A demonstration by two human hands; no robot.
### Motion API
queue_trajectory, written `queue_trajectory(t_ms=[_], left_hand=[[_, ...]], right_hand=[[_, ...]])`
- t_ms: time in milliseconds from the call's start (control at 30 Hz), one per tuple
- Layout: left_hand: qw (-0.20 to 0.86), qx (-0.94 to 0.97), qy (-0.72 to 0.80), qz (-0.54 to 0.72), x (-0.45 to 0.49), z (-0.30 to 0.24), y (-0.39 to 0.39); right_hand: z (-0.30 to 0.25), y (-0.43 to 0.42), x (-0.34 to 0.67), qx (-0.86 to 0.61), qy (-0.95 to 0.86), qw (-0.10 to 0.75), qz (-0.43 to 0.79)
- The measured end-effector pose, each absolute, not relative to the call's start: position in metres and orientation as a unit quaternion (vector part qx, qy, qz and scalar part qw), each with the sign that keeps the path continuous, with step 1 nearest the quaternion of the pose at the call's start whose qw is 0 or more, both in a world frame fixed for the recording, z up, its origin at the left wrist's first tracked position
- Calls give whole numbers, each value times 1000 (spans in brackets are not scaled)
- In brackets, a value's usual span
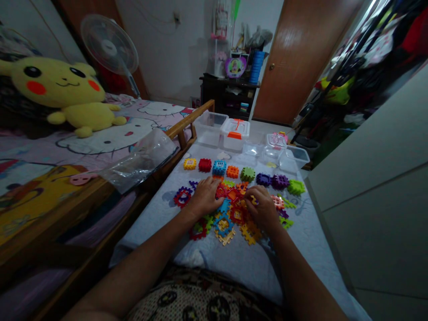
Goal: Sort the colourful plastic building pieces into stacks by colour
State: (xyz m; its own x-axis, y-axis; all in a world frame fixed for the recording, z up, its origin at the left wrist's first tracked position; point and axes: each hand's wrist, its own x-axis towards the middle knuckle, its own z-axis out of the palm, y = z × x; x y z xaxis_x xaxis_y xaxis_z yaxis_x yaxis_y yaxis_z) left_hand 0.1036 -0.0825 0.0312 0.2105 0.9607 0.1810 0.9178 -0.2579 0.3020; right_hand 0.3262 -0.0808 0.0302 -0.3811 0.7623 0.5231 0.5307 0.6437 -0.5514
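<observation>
My left hand [206,196] rests over the left part of a loose pile of flat, notched plastic building tiles, its fingers stretched forward and thumb apart. Curled over the pile's right side, my right hand [262,207] has its fingertips closed at a small yellowish building tile, partly hidden by the fingers. Between the hands lie red tiles [238,214] and a blue tile [224,224]. Orange tiles [250,232] spread closer to me. Behind the pile stands a row of assembled cubes, among them a yellow cube [190,164], a blue cube [219,167] and a green cube [248,174].
Clear plastic boxes, one a lidded box [236,133] with orange clasps, stand at the far end of the cloth-covered table [230,267]. A wooden bed rail [160,178] with a plastic bag [140,158] runs along the left. A white cabinet [374,200] borders the right.
</observation>
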Motion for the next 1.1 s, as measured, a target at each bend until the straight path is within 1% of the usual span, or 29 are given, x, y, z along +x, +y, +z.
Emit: queue_trajectory(t_ms=[133, 200, 367, 467, 733, 867, 1100], left_hand=[[59, 782, 595, 176, 103, 29, -83], [56, 783, 591, 185, 103, 30, -84], [57, 783, 580, 218, 103, 34, -86], [77, 794, 552, 242, 104, 38, -88], [148, 831, 470, 259, 105, 40, -94], [183, 838, 450, 248, 109, 41, -95], [179, 855, 436, 217, 125, 40, -93]], right_hand=[[33, -83, 326, -367, -859, 307, 180], [34, -83, 329, -373, -865, 278, 186], [31, -80, 342, -406, -880, 216, 119], [28, -79, 344, -412, -884, 191, 111], [25, -80, 335, -407, -880, 206, 129], [25, -79, 339, -394, -879, 232, 139], [26, -73, 352, -426, -840, 302, 145]])
